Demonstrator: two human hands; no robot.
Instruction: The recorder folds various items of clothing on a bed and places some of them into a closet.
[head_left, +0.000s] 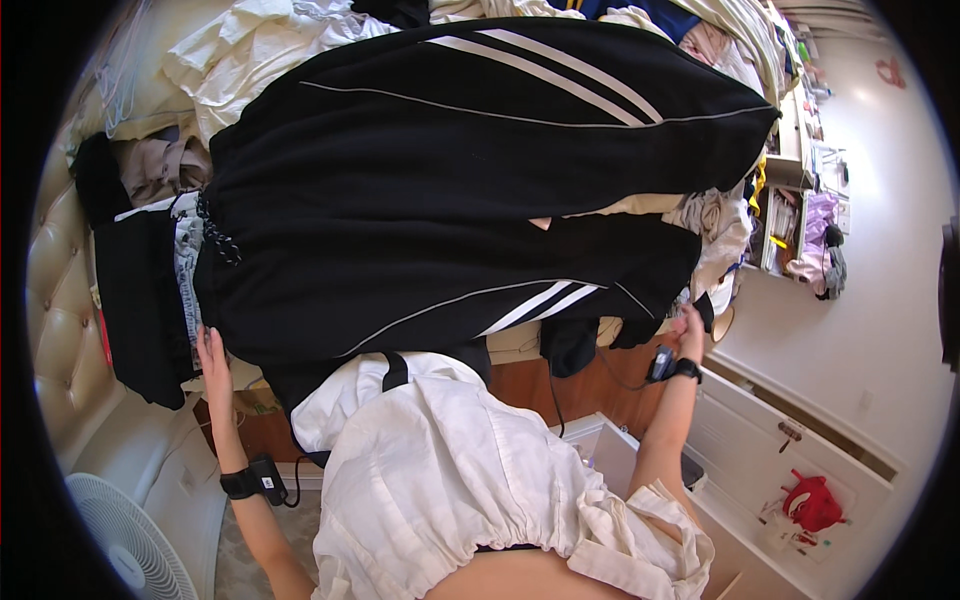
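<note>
A pair of black track pants (450, 190) with white side stripes lies spread flat across a pile of laundry. My left hand (212, 358) rests on the waistband end at the left, fingers flat against the fabric. My right hand (690, 326) pinches the leg cuff at the right edge. Both wrists carry black straps with small devices. My white gathered top (470, 480) fills the lower middle of the view.
White and beige clothes (250, 50) are heaped behind the pants. A folded dark stack (145, 300) lies at the left beside a tufted cream headboard (60, 310). A white fan (120, 530) stands lower left. White drawers (770, 460) and cluttered shelves (800, 210) are at the right.
</note>
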